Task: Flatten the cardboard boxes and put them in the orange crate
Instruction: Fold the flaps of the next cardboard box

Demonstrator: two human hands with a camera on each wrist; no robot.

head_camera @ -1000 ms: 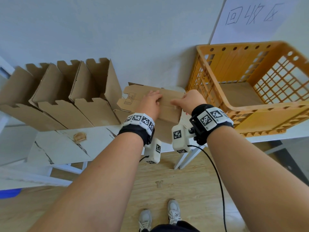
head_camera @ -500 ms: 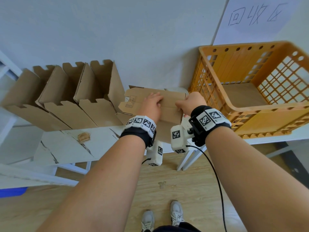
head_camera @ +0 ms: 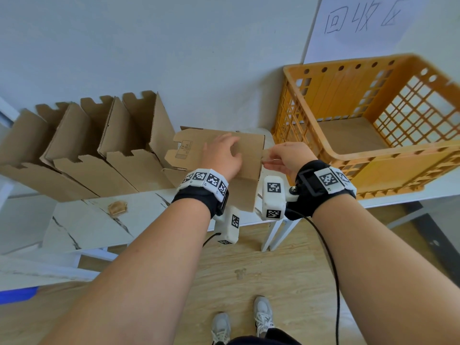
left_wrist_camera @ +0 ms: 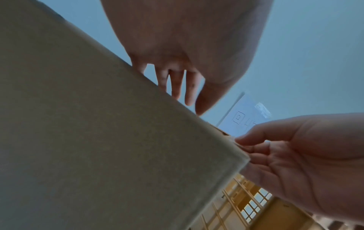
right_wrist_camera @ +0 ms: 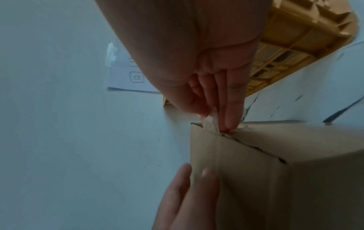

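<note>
A brown cardboard box stands on the white table, between a row of opened boxes and the orange crate. My left hand lies on top of the box, fingers stretched toward its far edge. My right hand is at the box's right edge. Its thumb and fingers pinch a strip of clear tape that lifts off the box's seam. A flat piece of cardboard lies on the crate's floor.
Several opened boxes lean in a row against the wall on the left. A crumpled wad of tape lies on the marble-patterned table. A paper sign hangs above the crate. Wooden floor and my shoes are below.
My right hand has moved from the top of the box to its right edge, drawing the tape strip up and off. The left hand has stayed on the box top.
</note>
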